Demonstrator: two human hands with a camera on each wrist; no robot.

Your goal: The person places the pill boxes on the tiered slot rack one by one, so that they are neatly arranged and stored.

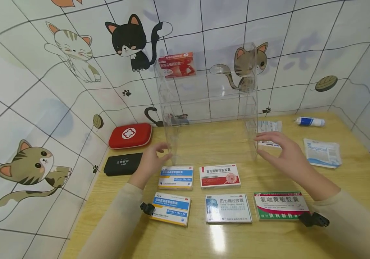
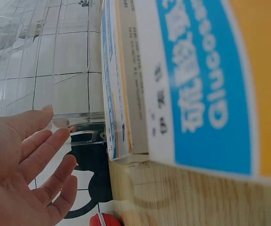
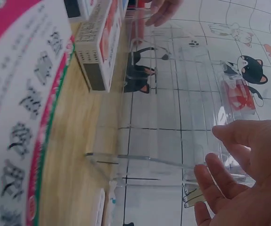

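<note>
A clear, tiered plastic stand (image 1: 209, 98) rises at the back of the table, with a red medicine box (image 1: 177, 65) on its top tier at the left. My left hand (image 1: 152, 158) is at the stand's front left edge, thumb and fingers parted and loosely bent. At the opposite edge is my right hand (image 1: 278, 149), its thumb and fingers also apart. Whether the fingertips touch the plastic is hard to tell. Near the left hand lie two blue-and-white glucosamine boxes (image 1: 176, 177). A red-and-white capsule box (image 1: 220, 176) lies before the stand.
In front lie a pale capsule box (image 1: 228, 208) and a green-and-red one (image 1: 281, 205). On the left are a red zippered case (image 1: 130, 136) and a black case (image 1: 123, 164). Right of the stand lie a white packet (image 1: 270, 126), a tube (image 1: 310, 121) and a surgical packet (image 1: 322, 153).
</note>
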